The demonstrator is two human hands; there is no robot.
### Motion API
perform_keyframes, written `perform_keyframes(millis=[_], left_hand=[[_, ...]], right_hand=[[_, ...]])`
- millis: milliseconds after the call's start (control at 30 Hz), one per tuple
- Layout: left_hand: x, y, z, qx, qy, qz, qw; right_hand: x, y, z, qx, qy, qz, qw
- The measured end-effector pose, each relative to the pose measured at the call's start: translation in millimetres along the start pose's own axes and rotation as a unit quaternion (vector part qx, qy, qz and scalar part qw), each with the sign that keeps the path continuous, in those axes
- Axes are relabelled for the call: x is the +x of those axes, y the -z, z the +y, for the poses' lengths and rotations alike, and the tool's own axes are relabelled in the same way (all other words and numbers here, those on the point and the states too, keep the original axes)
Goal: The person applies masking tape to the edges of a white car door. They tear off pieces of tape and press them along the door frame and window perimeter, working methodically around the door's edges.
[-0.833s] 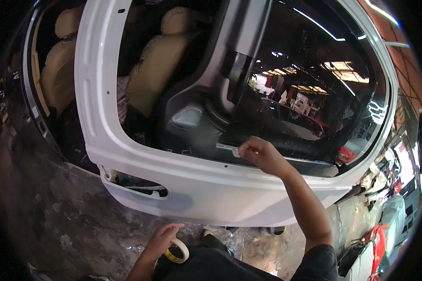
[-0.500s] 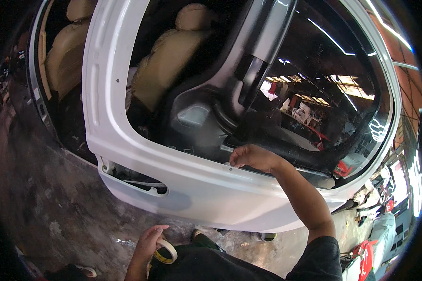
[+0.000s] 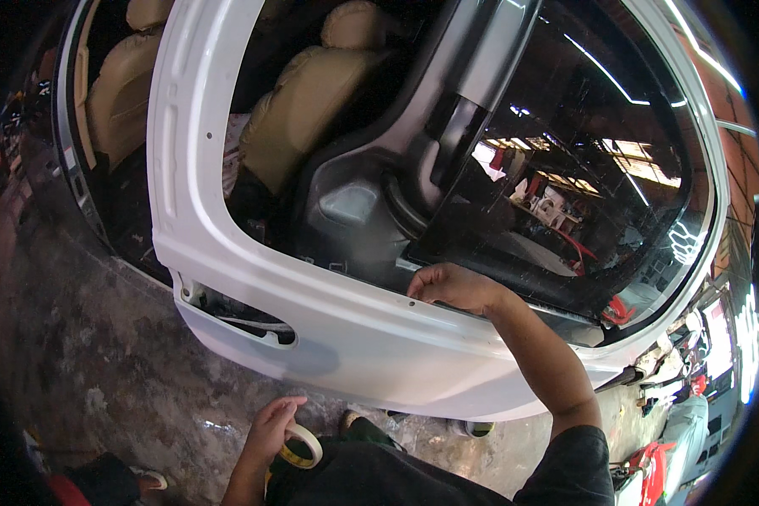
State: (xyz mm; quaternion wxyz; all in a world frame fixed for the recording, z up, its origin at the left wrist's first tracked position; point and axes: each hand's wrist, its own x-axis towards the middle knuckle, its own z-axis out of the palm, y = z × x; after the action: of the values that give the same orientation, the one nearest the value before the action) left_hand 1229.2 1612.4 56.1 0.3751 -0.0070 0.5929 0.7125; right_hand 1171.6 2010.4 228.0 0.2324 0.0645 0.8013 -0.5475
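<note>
"Which step in hand?"
"Probably fine handwork at the inner edge of the white car panel (image 3: 379,354). Done with the right hand (image 3: 455,287), bent into a narrow pinch; impossible to tell whether holding something."
"And where to find the tape roll (image 3: 314,442)?"
"Held in the left hand (image 3: 270,428), low beside the dark shirt (image 3: 354,474)."
"Next move?"
"Likely to call for steady, careful touch there."
</note>
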Motion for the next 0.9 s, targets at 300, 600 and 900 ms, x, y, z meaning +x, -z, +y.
perform_keyframes(millis=[300,600,900], left_hand=[[-3,-9,-2,0.006,-0.005,0.007,1.000],[-4,-11,-11,0.001,-0.008,0.015,1.000],[-7,-15,-8,0.037,-0.015,0.020,0.999]], right_hand=[[7,10,13,0.035,-0.001,-0.041,0.999],[9,11,9,0.047,-0.031,-0.040,0.998],[1,3,9,0.030,-0.019,-0.001,0.999]])
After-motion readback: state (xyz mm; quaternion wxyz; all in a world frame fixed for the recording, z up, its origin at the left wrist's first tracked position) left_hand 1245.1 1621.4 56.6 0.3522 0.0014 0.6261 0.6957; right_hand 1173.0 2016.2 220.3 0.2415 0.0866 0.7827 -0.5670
